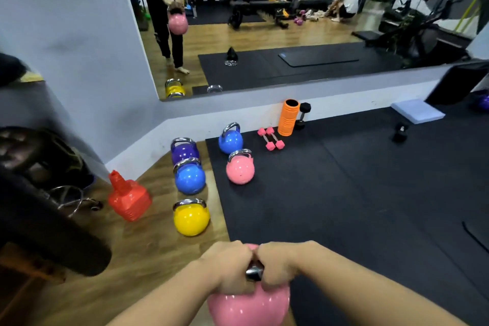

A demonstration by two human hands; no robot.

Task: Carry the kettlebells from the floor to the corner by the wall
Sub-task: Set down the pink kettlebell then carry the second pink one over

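A pink kettlebell (248,307) hangs at the bottom centre, off the floor. My left hand (230,267) and my right hand (277,264) are both closed side by side on its chrome handle. Ahead, near the wall, stand a yellow kettlebell (191,218), a blue kettlebell (190,177) and a purple kettlebell (184,149) in a row on the wood floor. A second blue kettlebell (230,139) and another pink kettlebell (240,168) stand on the black mat.
A stack of red cones (128,197) leans left of the row. Pink dumbbells (271,138), an orange foam roller (288,118) and a black dumbbell (303,115) lie by the wall. A chair and stool (39,193) crowd the left. A wall mirror (264,21) reflects the room.
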